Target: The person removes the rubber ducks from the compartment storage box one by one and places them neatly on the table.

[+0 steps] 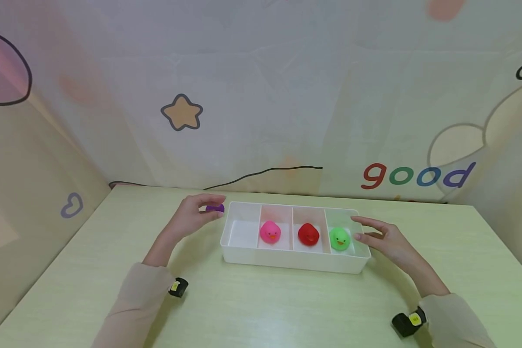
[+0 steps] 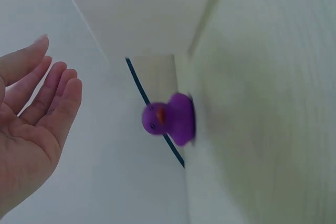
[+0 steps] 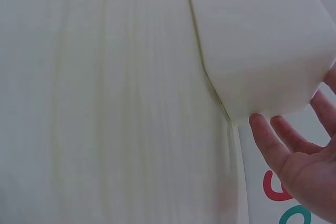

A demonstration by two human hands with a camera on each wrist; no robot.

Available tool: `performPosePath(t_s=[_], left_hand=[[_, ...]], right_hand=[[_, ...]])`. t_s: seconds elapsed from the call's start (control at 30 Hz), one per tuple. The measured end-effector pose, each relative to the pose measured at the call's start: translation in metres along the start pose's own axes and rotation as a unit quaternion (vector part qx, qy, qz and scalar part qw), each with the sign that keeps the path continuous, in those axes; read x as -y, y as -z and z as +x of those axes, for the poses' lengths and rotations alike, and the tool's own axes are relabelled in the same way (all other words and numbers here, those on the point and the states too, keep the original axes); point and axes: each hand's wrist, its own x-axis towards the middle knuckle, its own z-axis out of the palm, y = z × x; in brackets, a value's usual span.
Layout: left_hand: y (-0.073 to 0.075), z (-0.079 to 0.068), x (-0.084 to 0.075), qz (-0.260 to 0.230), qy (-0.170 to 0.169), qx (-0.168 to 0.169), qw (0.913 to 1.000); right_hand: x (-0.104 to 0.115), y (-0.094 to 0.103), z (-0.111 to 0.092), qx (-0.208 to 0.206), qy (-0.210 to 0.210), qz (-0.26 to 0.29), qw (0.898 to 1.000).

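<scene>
In the head view my left hand (image 1: pixel 193 212) is at a small purple rubber duck (image 1: pixel 215 208), left of a white divided tray (image 1: pixel 287 259). The left wrist view shows that duck (image 2: pixel 176 120) standing on the table, apart from the loosely bent fingers of the left hand (image 2: pixel 37 114). A pink duck (image 1: pixel 270 232), a red duck (image 1: pixel 308 234) and a green duck (image 1: pixel 340 239) sit in separate compartments; the leftmost compartment holds none. My right hand (image 1: pixel 387 241) is at the tray's right end, and its fingertips touch the outer end wall (image 3: pixel 273 93) in the right wrist view.
The pale wooden table (image 1: pixel 261 309) extends in front of the tray and to both sides. A printed cloth (image 1: pixel 261 96) hangs just behind the table's back edge. Black cameras (image 1: pixel 178 287) are worn at both wrists.
</scene>
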Motion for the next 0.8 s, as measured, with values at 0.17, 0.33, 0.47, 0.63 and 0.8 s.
performPosePath(t_s=[0.17, 0.33, 0.47, 0.63, 0.8], left_hand=[[-0.014, 0.002, -0.014, 0.013, -0.022, 0.016, 0.9995], [-0.03, 0.004, -0.024, 0.017, -0.027, 0.038, 0.9987], [-0.043, 0.008, -0.029, 0.012, -0.033, 0.058, 0.9977], [-0.058, 0.014, -0.033, 0.014, -0.05, 0.081, 0.9953], [-0.071, 0.02, -0.036, 0.031, -0.057, 0.091, 0.9937]], right_hand=[[-0.001, 0.001, 0.0, -0.001, 0.008, -0.001, 1.0], [-0.001, 0.001, 0.0, -0.001, 0.015, -0.001, 1.0], [-0.001, 0.001, 0.0, -0.003, 0.014, -0.001, 1.0], [-0.001, 0.0, -0.001, -0.002, 0.012, -0.001, 1.0], [0.0, 0.0, -0.001, -0.002, 0.011, 0.001, 1.0]])
